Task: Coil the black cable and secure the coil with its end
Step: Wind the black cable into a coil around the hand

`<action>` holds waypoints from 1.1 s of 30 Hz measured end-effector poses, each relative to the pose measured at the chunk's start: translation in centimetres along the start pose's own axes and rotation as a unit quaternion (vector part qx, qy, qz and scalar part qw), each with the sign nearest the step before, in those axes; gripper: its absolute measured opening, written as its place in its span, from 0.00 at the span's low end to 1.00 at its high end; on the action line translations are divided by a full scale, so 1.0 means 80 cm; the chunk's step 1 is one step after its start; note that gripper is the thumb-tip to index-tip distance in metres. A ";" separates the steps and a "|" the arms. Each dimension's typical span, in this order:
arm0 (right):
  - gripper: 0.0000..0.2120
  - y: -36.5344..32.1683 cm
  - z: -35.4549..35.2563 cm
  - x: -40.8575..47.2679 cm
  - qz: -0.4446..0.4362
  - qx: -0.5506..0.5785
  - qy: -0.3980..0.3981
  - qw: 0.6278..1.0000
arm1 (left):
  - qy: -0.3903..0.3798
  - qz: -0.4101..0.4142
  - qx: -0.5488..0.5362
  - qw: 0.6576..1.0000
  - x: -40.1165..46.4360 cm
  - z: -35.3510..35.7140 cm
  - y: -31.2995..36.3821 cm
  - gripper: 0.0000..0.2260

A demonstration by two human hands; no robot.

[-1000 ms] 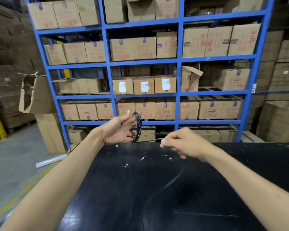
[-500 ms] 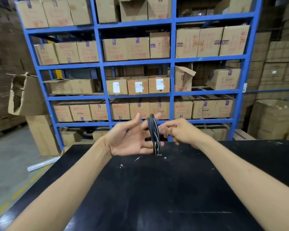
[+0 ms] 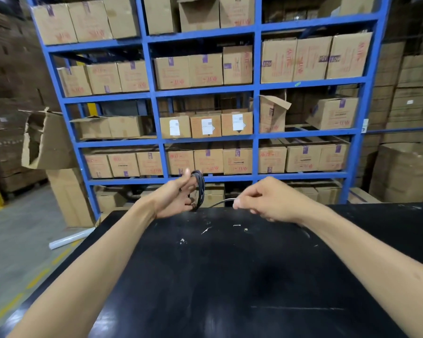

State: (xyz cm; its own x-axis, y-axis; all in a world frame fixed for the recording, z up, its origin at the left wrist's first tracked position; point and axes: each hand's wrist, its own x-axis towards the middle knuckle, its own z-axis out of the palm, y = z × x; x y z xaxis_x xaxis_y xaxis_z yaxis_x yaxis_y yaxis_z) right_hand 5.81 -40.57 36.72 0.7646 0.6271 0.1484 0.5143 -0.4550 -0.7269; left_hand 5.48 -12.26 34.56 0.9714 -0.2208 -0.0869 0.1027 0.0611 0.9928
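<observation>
A black cable coil (image 3: 200, 189) stands upright, edge-on, above the far edge of the black table (image 3: 230, 276). My left hand (image 3: 175, 196) holds the coil, thumb up and fingers through the loops. A short free stretch of cable (image 3: 221, 203) runs from the coil's lower side rightward to my right hand (image 3: 266, 200), which pinches it between the fingertips. The two hands are about a hand's width apart. No loose cable is visible on the table.
The table top has white scuffs (image 3: 205, 231) near its far edge. Behind it stands a blue shelf rack (image 3: 255, 132) full of cardboard boxes. A white roll (image 3: 70, 239) lies on the concrete floor at left, beside stacked boxes (image 3: 66, 191).
Half a second ago my right hand was up against the coil. It has since pulled away to the right, drawing the cable end out taut. The coil stays in my left hand.
</observation>
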 end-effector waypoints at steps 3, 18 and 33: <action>0.12 -0.019 -0.024 0.014 -0.031 -0.079 0.021 0.996 | -0.075 -0.064 0.097 0.990 -0.008 0.018 -0.017 0.26; 0.12 0.016 0.040 0.039 -0.095 0.129 0.061 0.985 | -0.245 0.089 -0.170 0.950 -0.061 0.068 0.041 0.26; 0.04 0.022 0.077 0.009 -0.099 0.182 0.297 0.932 | -0.088 0.121 -0.309 0.939 -0.009 0.074 0.012 0.24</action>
State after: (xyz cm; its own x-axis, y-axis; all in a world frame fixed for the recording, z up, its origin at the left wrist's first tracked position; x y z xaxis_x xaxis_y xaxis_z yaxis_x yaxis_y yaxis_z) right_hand 4.88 -37.02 31.41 0.8048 0.1660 0.5698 0.5845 -0.0546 -0.8096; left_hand 3.60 -17.79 36.06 0.9373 -0.2820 0.2047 0.0402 0.6710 0.7404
